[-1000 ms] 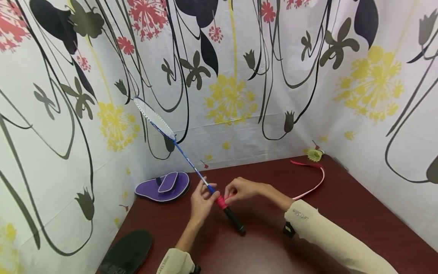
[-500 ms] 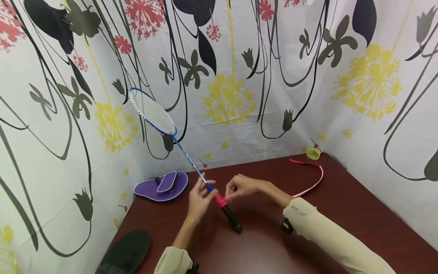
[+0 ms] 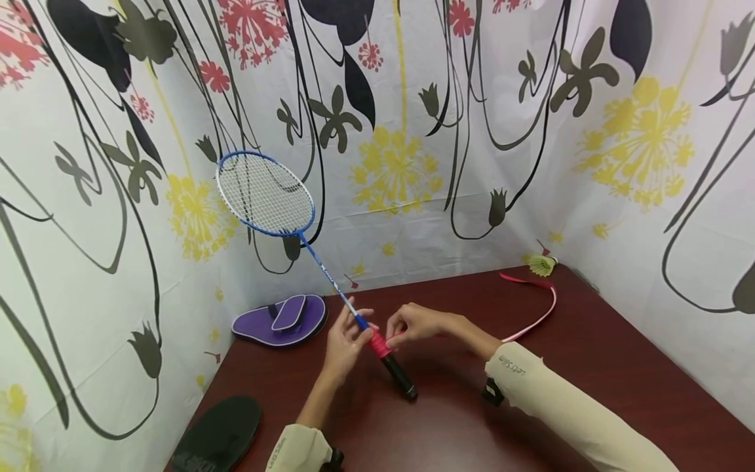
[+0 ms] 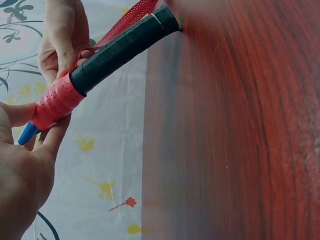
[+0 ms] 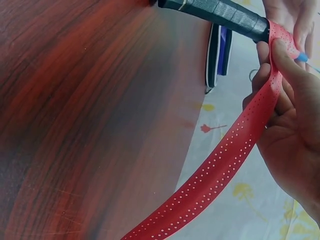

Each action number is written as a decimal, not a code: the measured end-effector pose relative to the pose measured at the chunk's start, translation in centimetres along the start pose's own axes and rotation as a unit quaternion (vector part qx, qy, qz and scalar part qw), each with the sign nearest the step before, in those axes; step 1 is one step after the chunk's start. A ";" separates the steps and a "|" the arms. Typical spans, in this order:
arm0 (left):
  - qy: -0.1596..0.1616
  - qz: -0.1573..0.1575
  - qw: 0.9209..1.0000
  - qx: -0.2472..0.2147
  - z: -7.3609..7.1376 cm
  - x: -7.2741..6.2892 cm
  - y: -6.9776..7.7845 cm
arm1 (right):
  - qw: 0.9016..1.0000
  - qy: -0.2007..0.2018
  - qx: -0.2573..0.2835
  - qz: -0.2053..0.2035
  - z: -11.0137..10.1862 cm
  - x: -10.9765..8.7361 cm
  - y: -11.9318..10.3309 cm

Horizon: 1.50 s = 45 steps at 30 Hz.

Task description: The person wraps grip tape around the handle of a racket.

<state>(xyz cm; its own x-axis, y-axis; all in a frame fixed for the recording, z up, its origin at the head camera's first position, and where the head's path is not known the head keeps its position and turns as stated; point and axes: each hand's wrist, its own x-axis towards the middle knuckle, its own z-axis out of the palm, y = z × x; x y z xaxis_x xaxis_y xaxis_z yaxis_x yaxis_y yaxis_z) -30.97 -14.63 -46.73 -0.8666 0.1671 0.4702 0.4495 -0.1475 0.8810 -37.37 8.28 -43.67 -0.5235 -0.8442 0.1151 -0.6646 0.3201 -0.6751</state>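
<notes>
A blue-and-white badminton racket (image 3: 265,195) is tilted, its head up to the left and its butt down to the right over the table. My left hand (image 3: 342,347) grips it between thumb and fingers at the blue cone and the upper handle. Red perforated grip tape (image 4: 57,102) is wound around that upper part; the lower handle (image 4: 125,52) is black. Beside the winding, my right hand (image 3: 415,322) pinches the tape between thumb and curled fingers. The tape's loose length (image 5: 210,175) trails from this hand across the right wrist view.
On the dark red table (image 3: 460,426), a purple paddle case (image 3: 253,326) lies at the back left and a black paddle (image 3: 219,432) at the front left. A yellow shuttlecock (image 3: 542,265) sits in the back right corner. Patterned curtains (image 3: 377,249) enclose the table.
The racket has turned about its shaft, its head going from nearly edge-on to facing the head camera. Both hands have kept their holds, shifting only slightly.
</notes>
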 end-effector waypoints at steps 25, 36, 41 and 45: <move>0.065 -0.014 0.997 0.030 -0.2 0.1 -0.2 | 1.000 0.014 -0.005 0.027 0.5 -0.3 -0.8; 0.070 -0.026 0.997 0.037 -0.1 -0.1 -0.1 | 0.999 0.025 -0.013 0.023 0.6 -0.2 -1.0; 0.076 -0.010 0.996 0.051 0.5 -0.2 0.0 | 0.999 0.029 -0.018 0.012 0.7 0.0 -1.0; 0.088 0.003 0.993 0.076 1.1 0.0 0.0 | 0.998 0.051 -0.046 0.000 0.9 0.2 -1.0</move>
<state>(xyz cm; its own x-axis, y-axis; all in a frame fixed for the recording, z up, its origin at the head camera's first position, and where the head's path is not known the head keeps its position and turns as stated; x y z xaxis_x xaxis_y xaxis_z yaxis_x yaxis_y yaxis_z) -30.72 -13.61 -46.66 -0.8820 -0.0086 0.4711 0.4711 0.0037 0.8821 -36.34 7.45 -43.65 -0.5710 -0.7983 0.1916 -0.7090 0.3619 -0.6053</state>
